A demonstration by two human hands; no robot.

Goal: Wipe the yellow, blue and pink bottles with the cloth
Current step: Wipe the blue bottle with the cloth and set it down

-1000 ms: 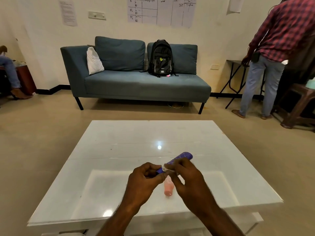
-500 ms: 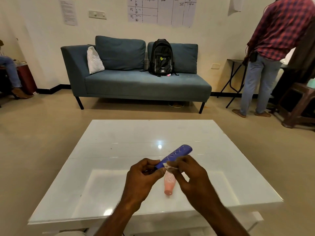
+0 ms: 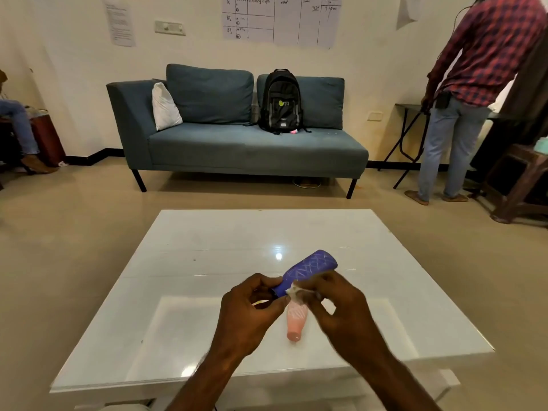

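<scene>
My left hand (image 3: pixel 247 310) grips the neck end of a small blue bottle (image 3: pixel 311 266) that points up and to the right above the white table (image 3: pixel 207 262). My right hand (image 3: pixel 338 307) pinches a small white cloth (image 3: pixel 293 291) against the bottle's lower side. A pink bottle (image 3: pixel 295 323) lies on the table under my hands, its neck towards me, partly hidden by the right hand. No yellow bottle is in view.
A blue sofa (image 3: pixel 243 143) with a black backpack (image 3: pixel 281 102) and a white pillow (image 3: pixel 164 106) stands against the far wall. A person in a checked shirt (image 3: pixel 474 84) stands at the right by a wooden stool (image 3: pixel 522 179). Another person's legs (image 3: pixel 20 129) show at the left.
The blue bottle's far end has risen and more of it shows. My right hand with the cloth has slid along the bottle towards its neck.
</scene>
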